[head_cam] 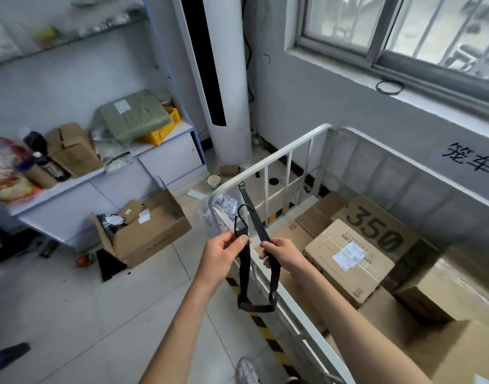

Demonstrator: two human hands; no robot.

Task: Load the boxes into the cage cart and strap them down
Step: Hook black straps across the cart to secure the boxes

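L hand (223,252) + R hand (279,252) pinch strap (247,273) | boxes (348,256) in cart (268,162)

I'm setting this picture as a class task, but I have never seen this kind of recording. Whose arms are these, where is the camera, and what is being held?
There is no machine here. The camera sits on a person's head and looks forward and down, so the two bare arms are the wearer's own. The left hand and the right hand each pinch a black strap, and its slack hangs in a loop below them. Just beyond is the white railed cage cart. It already holds cardboard boxes, such as the labelled box and the box marked 350. The strap is not yet across them. To the left, an open carton stands on the tiled floor.
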